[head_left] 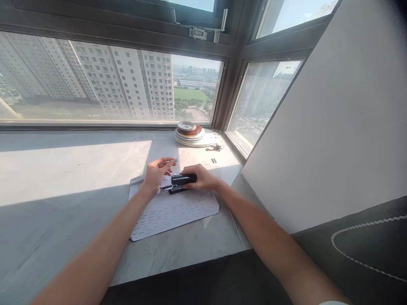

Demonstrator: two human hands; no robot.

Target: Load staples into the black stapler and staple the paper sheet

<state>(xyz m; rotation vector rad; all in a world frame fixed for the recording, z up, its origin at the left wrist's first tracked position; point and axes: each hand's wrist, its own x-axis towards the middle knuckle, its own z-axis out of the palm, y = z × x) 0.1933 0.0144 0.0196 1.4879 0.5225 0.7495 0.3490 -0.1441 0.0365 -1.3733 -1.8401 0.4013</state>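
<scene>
My right hand (202, 178) is wrapped round a black stapler (181, 179), which is swung open with its metal staple channel pointing left. Between the thumb and finger of my left hand (154, 173) is a small grey strip of staples (175, 160), raised just above and left of the stapler. Under both hands lies white paper (174, 216) printed with rows of short dark lines. Two small dark strips (213, 160) that look like staples rest on the sill beyond my right hand.
A stack of plates (190, 134) stands in the window corner, with a small tangle of dark cord or beads (215, 148) in front. The pale stone sill (79, 212) ends at a front edge below the paper. A white wall (333, 127) slants along the right.
</scene>
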